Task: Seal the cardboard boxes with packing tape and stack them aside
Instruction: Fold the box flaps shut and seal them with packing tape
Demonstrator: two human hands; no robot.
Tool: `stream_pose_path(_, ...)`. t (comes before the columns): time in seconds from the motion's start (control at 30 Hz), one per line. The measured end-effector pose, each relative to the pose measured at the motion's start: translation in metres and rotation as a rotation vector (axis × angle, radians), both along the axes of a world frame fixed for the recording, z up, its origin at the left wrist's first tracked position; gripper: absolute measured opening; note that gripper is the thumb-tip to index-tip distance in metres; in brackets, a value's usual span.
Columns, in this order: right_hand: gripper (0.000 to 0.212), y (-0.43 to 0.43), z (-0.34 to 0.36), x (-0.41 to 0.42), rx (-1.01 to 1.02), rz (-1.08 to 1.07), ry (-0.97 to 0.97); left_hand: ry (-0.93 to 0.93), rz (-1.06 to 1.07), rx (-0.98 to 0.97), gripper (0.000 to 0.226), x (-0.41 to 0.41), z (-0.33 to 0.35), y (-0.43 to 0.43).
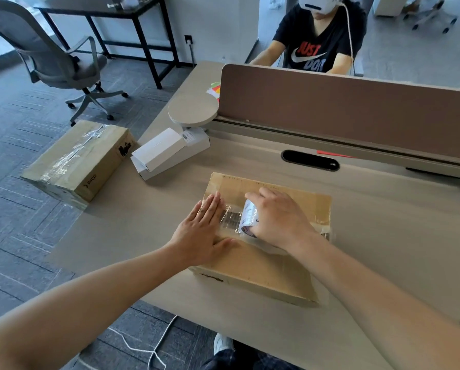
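The flat brown cardboard box [263, 265] lies under both hands on the pale wooden desk [383, 249]. Bare desktop opens to the right of the right hand [276, 217]. Far left of the left hand [199, 236], a taped brown carton [76, 161] sits by the desk's edge. The left hand presses flat with straight fingers on the box top. The right hand grips a white packing-tape roll [247, 218].

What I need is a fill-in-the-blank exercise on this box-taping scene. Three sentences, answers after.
The right hand grips the ____ roll on top of the cardboard box.
The left hand presses on that box with its palm facing ____.
The box marked PICO lies to the ____ of the white boxes.
Missing: tape; down; left.
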State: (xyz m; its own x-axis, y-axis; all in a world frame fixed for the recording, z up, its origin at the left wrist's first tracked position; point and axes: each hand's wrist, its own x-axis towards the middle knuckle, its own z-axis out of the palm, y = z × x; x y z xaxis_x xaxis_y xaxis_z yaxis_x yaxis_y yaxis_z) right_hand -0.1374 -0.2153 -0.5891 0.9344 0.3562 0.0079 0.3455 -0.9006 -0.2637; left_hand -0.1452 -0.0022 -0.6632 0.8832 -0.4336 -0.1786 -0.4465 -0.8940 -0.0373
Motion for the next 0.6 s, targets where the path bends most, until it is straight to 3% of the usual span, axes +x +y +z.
stream_pose_path(0.2, 0.071, 0.0, 0.0, 0.002, 0.046, 0.026, 0.028, 0.016, -0.063, -0.122, 0.079, -0.013, 0.003, -0.024)
stream_pose_path(0.33, 0.085, -0.018, -0.011, 0.0, 0.179, 0.096, 0.04, 0.015, 0.014, -0.156, 0.107, -0.02, -0.001, -0.038)
stream_pose_path(0.5, 0.064, -0.033, -0.034, -0.021, 0.611, -0.119, 0.08, 0.003, -0.011, -0.168, 0.112, -0.018, 0.0, -0.037)
stream_pose_path(0.6, 0.061, -0.041, -0.027, -0.017, 0.533, -0.076, 0.079, -0.013, -0.021, -0.169, 0.114, -0.017, -0.003, -0.035)
